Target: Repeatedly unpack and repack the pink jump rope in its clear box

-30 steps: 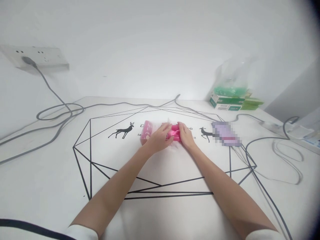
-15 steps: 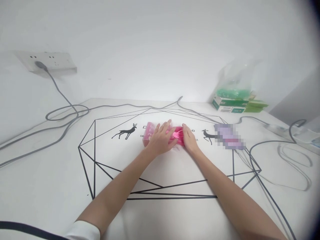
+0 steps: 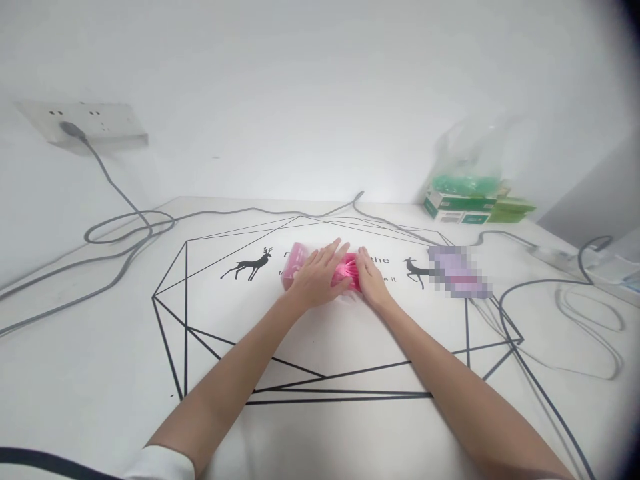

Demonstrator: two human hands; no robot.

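on the worktop, a pink package is lying partly hidden under the left hand, whose fingers are stretching flat across it; the right hand is resting against its right end. whether either is gripping, i cannot tell. pixelation is obscuring a purple object.

On the white tabletop — "D" and "the", with "it" below — the other letters partly hidden.
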